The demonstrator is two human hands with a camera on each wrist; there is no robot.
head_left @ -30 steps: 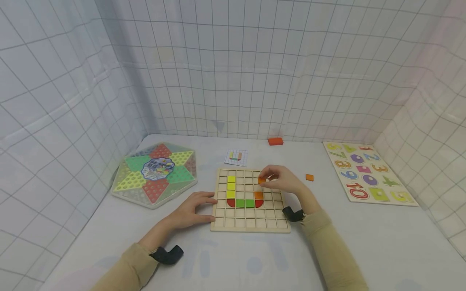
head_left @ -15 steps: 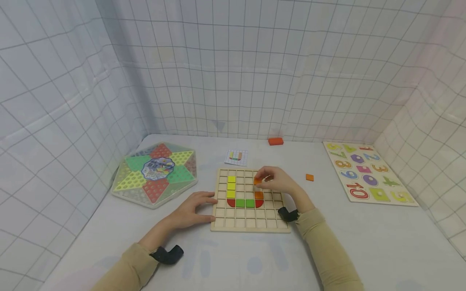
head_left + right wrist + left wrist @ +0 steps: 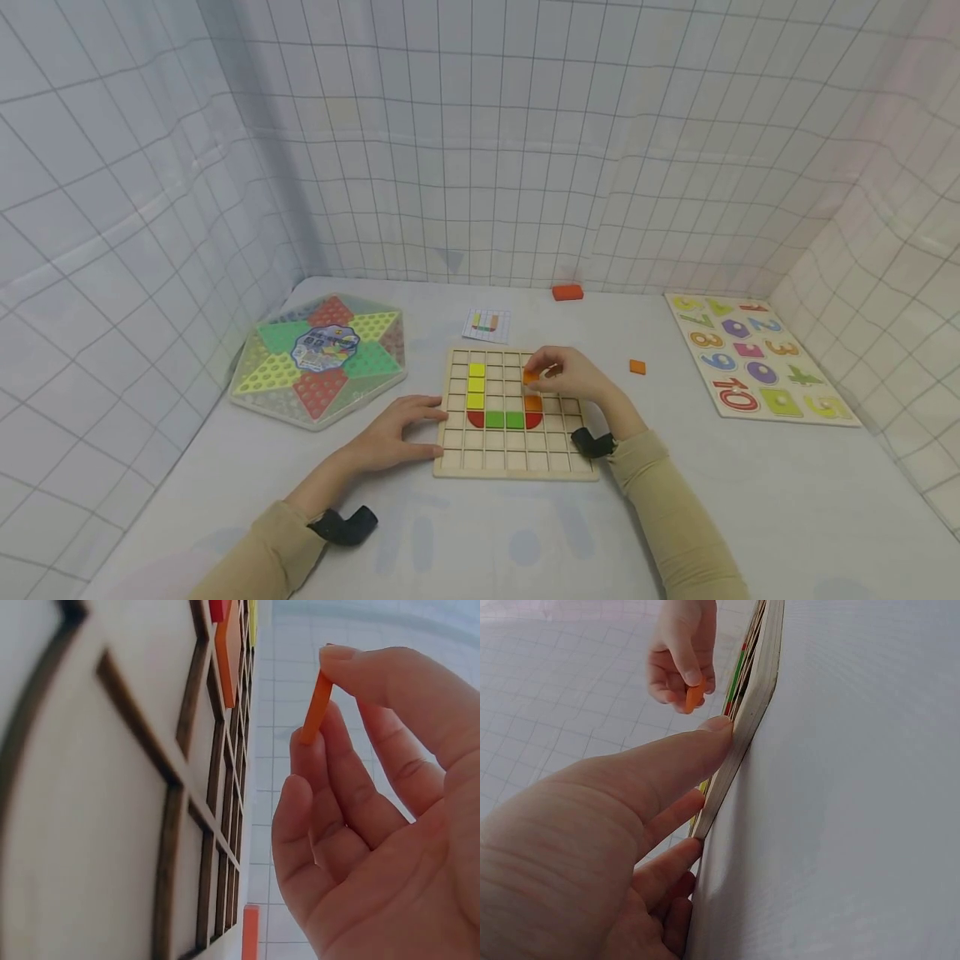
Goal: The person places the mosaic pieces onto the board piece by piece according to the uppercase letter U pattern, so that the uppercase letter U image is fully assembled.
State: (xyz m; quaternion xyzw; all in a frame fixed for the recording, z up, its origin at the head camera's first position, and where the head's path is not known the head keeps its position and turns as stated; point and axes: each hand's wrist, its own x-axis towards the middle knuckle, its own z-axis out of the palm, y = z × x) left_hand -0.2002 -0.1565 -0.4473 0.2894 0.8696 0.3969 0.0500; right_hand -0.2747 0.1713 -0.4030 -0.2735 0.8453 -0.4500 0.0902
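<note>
My right hand (image 3: 573, 373) pinches an orange square tile (image 3: 317, 709) between thumb and fingertips. In the right wrist view the tile is tilted and raised off the wooden grid board (image 3: 517, 460). Below it in the head view, one orange tile (image 3: 532, 403) sits in a cell above a red rounded corner piece (image 3: 533, 419). Two green tiles (image 3: 505, 419) link this to another red corner piece (image 3: 476, 419), with a column of yellow tiles (image 3: 476, 385) above that. My left hand (image 3: 392, 432) touches the board's left edge with extended thumb and fingers.
A loose orange tile (image 3: 637, 367) lies right of the board. Behind the board are a pattern card (image 3: 487, 325) and a red block (image 3: 567, 292). A hexagonal star-patterned game board (image 3: 322, 358) lies left, a number puzzle (image 3: 757, 358) right. Grid-lined fabric walls (image 3: 480, 167) enclose the table.
My right hand has shifted a little left and slightly nearer, bringing the pinched orange tile over the column with the seated orange tile. My left hand has stayed at the board's edge.
</note>
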